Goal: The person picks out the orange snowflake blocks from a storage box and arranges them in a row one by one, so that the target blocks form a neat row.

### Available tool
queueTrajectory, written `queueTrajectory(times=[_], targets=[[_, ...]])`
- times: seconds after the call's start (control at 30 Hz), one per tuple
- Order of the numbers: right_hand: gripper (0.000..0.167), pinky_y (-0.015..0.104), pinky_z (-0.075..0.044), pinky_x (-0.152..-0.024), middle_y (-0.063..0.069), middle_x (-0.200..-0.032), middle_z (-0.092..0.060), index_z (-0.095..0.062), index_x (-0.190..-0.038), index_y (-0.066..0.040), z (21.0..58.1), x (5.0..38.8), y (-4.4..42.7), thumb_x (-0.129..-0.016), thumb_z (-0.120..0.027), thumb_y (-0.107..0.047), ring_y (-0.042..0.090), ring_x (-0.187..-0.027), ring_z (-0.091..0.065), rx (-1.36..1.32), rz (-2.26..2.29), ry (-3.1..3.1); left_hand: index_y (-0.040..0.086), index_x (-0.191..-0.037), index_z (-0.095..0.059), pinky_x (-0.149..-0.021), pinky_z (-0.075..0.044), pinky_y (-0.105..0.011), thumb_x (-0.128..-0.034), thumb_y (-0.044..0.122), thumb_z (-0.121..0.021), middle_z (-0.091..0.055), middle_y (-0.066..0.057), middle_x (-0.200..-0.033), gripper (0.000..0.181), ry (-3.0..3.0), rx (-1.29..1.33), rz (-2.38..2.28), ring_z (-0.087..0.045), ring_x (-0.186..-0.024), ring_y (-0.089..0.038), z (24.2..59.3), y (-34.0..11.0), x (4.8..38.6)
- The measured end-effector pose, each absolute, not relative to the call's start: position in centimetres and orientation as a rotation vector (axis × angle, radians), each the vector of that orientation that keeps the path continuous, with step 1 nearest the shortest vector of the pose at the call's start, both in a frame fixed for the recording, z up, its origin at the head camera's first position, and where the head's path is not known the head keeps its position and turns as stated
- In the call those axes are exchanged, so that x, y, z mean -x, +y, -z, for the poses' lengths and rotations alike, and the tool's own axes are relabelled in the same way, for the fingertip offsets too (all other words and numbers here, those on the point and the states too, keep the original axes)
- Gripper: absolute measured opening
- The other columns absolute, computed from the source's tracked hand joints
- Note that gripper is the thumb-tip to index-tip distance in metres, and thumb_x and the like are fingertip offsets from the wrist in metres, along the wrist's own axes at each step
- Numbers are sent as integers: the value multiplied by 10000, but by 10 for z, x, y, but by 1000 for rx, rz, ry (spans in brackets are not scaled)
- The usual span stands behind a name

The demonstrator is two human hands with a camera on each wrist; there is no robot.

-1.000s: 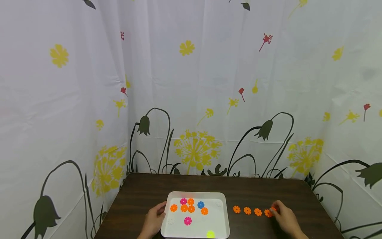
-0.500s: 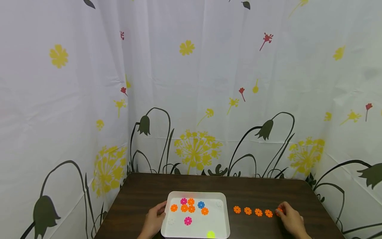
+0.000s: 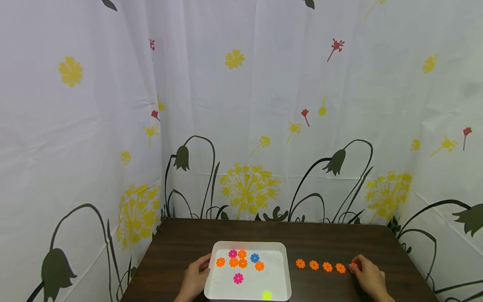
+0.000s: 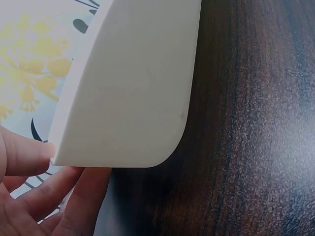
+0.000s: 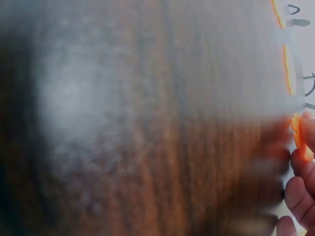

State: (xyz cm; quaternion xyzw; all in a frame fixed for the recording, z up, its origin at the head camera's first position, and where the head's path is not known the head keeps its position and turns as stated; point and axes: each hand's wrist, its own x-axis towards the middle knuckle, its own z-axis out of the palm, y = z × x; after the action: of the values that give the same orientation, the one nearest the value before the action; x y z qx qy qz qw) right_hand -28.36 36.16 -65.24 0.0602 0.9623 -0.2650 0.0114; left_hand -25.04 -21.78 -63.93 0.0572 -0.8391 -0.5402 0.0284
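Note:
The white tray (image 3: 247,289) is gripped at its left edge by the left hand (image 3: 194,279); in the left wrist view the thumb of that hand (image 4: 54,196) lies on the rim with fingers beneath. To the right of the tray, the right hand (image 3: 369,277) pinches an orange flower-shaped disc (image 3: 353,267) at the right end of a row of orange discs (image 3: 327,266). The right wrist view shows the held disc (image 5: 297,132) between the thumb and fingers of the right hand (image 5: 302,182), with two other discs beyond it.
Inside the tray lie several orange discs (image 3: 259,266), two pink ones (image 3: 238,278), a blue one (image 3: 254,258), a yellow one (image 3: 267,295) and pale ones. The dark wooden table (image 3: 181,239) stands before a flower-printed curtain (image 3: 241,105).
The right hand has moved right from beside the fourth disc in the row, carrying an orange disc to the row's right end. The left hand keeps its grip on the tray.

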Motion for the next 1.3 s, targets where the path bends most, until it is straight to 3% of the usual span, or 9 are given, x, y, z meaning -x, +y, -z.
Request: queueTrajectory(times=[0.3,0.57,0.77,0.9,1.13,1.3], targets=[[271,548,-473,-722,94,-987,-683,-703,-1055,-83,653,288,364,-1010,-704,-350,250,-857,-654,-175,791,3012,-92,-1402,-618,-727,-638,-401,-939,-98,-606,-731,-316,-1160,463,-2598,-193,1684,-752,-952,-314,639,-218,251],[244,498,-495,-655,97,-956,-648,-706,-1048,-81,653,285,364,-1001,-715,-321,218,-804,-616,-149,821,3049,-83,-1407,-618,-726,-637,-409,-941,-87,-608,-733,-309,-1163,465,-2617,-195,1670,-748,-958,-309,639,-218,253],[265,501,-506,-650,134,-985,-657,-714,-1136,-49,650,282,359,-1020,-681,-285,242,-809,-634,-170,856,3105,-95,-1399,-618,-727,-638,-398,-937,-95,-607,-731,-318,-1163,462,-2604,-179,1678,-754,-965,-324,639,-218,252],[207,495,-500,-668,91,-947,-665,-733,-1142,-61,641,284,342,-1023,-674,-219,219,-783,-634,-157,889,3231,-87,-1389,-631,-738,-639,-392,-935,-102,-613,-732,-315,-1167,455,-2601,-192,1659,-753,-983,-339,637,-218,250],[123,325,-436,-641,34,-877,-646,-749,-1078,-75,620,294,296,-1014,-706,-170,116,-718,-539,-25,1138,3271,-81,-1384,-639,-757,-643,-418,-932,-106,-617,-732,-311,-1165,453,-2612,-207,1635,-750,-1000,-348,637,-219,251],[129,273,-447,-633,-18,-863,-676,-744,-1092,-112,608,305,261,-1022,-709,-214,80,-707,-539,52,1229,3207,-92,-1382,-635,-751,-643,-423,-930,-110,-614,-735,-312,-1153,453,-2601,-174,1640,-753,-987,-349,637,-217,250]])
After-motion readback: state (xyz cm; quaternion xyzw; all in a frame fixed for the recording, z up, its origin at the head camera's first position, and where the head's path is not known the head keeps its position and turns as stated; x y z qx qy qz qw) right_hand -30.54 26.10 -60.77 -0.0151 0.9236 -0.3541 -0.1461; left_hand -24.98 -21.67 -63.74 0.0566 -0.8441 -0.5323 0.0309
